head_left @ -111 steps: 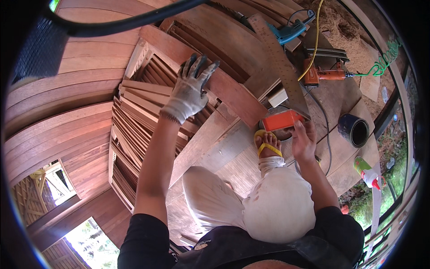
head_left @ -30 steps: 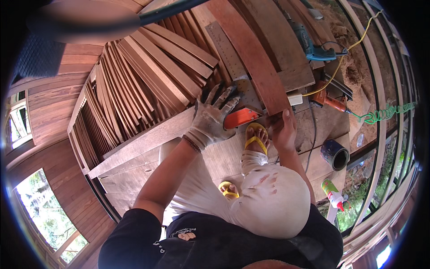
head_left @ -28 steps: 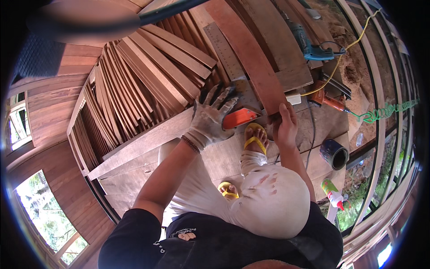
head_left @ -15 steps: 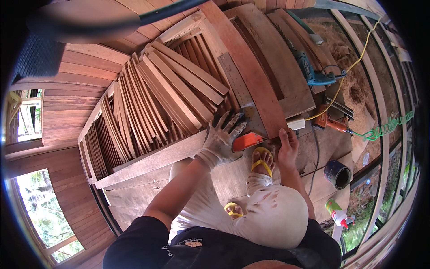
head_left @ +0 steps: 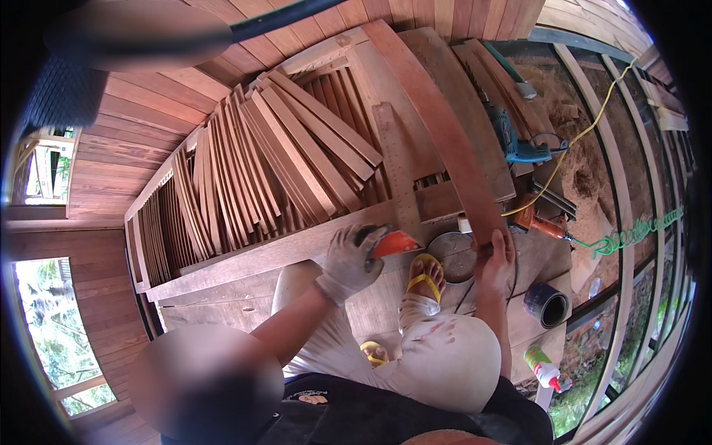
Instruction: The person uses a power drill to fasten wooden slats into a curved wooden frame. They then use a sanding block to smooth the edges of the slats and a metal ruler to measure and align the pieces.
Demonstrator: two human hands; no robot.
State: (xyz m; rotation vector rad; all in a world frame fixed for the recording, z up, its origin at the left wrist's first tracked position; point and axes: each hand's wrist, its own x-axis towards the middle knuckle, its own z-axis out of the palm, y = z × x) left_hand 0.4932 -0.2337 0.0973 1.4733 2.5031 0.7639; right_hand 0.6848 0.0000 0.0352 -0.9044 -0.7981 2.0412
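My left hand [head_left: 350, 259], in a pale work glove, is closed around an orange-and-black handle [head_left: 394, 243]. A long flat metal blade [head_left: 395, 159] with ruler-like markings seems to belong to it; I cannot tell whether it is a saw or a square. The blade lies over the wooden louvre frame [head_left: 245, 256]. Bare, my right hand [head_left: 495, 259] grips the near end of a long reddish board [head_left: 437, 126], which slants away to the far side. Loose wooden slats [head_left: 297, 152] are heaped on the frame, left of the blade.
Right of the board lie a blue power tool [head_left: 515, 141], a yellow cord [head_left: 586, 137] and an orange air tool [head_left: 530, 219] with a green coiled hose [head_left: 638, 233]. Nearer stand a dark can [head_left: 546, 304] and a glue bottle [head_left: 541, 367]. Floor joists [head_left: 604, 133] show at right.
The board's near end has moved right with my right hand, uncovering a round dark shape beneath. My left fingers, earlier spread by the blade, have drawn in around the handle.
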